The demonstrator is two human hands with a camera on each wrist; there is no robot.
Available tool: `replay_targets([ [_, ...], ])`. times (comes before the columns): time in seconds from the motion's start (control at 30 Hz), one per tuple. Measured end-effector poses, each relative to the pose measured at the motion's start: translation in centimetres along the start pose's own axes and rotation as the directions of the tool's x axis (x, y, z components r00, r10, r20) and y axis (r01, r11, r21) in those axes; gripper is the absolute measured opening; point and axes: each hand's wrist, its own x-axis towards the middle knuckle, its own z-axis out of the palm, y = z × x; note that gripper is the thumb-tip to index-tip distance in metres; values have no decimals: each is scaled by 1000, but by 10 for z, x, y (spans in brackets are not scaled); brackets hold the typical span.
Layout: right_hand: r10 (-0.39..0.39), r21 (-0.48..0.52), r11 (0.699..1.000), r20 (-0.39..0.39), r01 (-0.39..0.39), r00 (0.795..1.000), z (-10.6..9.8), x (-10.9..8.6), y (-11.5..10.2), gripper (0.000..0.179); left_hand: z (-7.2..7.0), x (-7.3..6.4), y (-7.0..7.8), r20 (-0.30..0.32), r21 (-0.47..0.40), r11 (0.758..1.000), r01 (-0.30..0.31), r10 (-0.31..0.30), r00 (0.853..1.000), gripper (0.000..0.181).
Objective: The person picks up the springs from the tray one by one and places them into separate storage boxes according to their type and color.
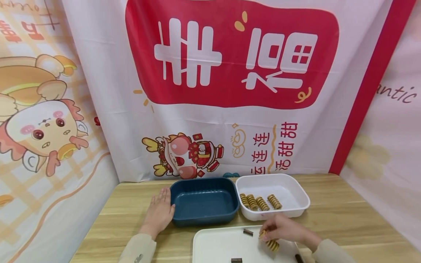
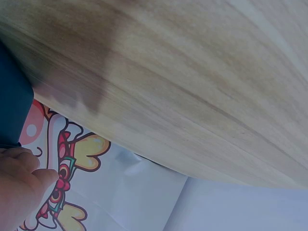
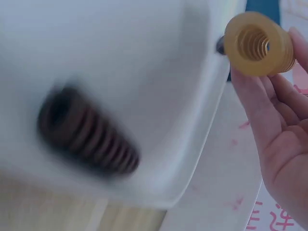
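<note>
My right hand (image 1: pixel 285 230) pinches a yellow coil spring (image 1: pixel 272 246) between thumb and fingers, over the white tray (image 1: pixel 213 244). In the right wrist view, the hollow end of this spring (image 3: pixel 233 48) faces the camera. A dark brown coil spring (image 3: pixel 89 132) lies blurred on the tray there. My left hand (image 1: pixel 158 213) rests against the left side of the dark blue bin (image 1: pixel 207 220), fingers straight. The left wrist view shows only part of that hand (image 2: pixel 21 185) beside the blue wall. Several yellow springs (image 1: pixel 262 204) lie in the white bin (image 1: pixel 289 213).
On the tray, small dark springs lie near its back edge (image 1: pixel 248 232), at the front (image 1: pixel 236 260) and at the right (image 1: pixel 298 258). Both bins stand side by side on the wooden table (image 1: pixel 121 208), before a printed cloth backdrop (image 1: pixel 230 113).
</note>
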Motion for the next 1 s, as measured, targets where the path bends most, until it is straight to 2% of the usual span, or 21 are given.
replay_targets([
  [0.07, 74, 143, 987, 18, -76, 997, 1, -1, -4, 19, 0, 0, 0, 3, -1, 1000, 4, -4, 1000, 63],
  [0.13, 142, 269, 952, 32, -146, 989, 1, -2, -8, 22, 1, -1, 0, 3, -7, 1000, 5, -5, 1000, 62],
  [0.2, 171, 364, 915, 44, -175, 984, 0, -3, -10, 25, 0, -1, 0, 5, -9, 1000, 8, -8, 1000, 62],
  [0.27, 170, 454, 872, 70, -183, 983, 0, -3, -12, 27, 0, -2, 0, 4, -11, 1000, 9, -9, 1000, 62],
  [0.4, 121, 619, 762, 151, -189, 981, -2, -3, -13, 19, 0, -2, 1, 4, -7, 1000, 10, -10, 1000, 63],
  [0.5, 95, 695, 687, 205, -213, 974, -3, -3, -15, 21, 0, -1, 1, 4, -5, 1000, 10, -10, 1000, 63],
  [0.6, 72, 741, 632, 236, -228, 969, -4, -1, -18, 27, 1, -1, 1, -5, -12, 1000, 9, -9, 1000, 62],
  [0.77, -34, 791, 583, 250, -184, 968, -1, 2, -26, 34, 2, -1, 1, -13, -20, 1000, 8, -8, 1000, 62],
  [0.83, -73, 799, 578, 250, -163, 966, 0, 3, -29, 35, 1, -2, 1, -8, -18, 1000, 8, -8, 1000, 62],
  [1.0, -113, 805, 573, 262, -153, 958, 1, 5, -36, 36, 0, -1, 1, -5, -15, 1000, 6, -6, 1000, 62],
])
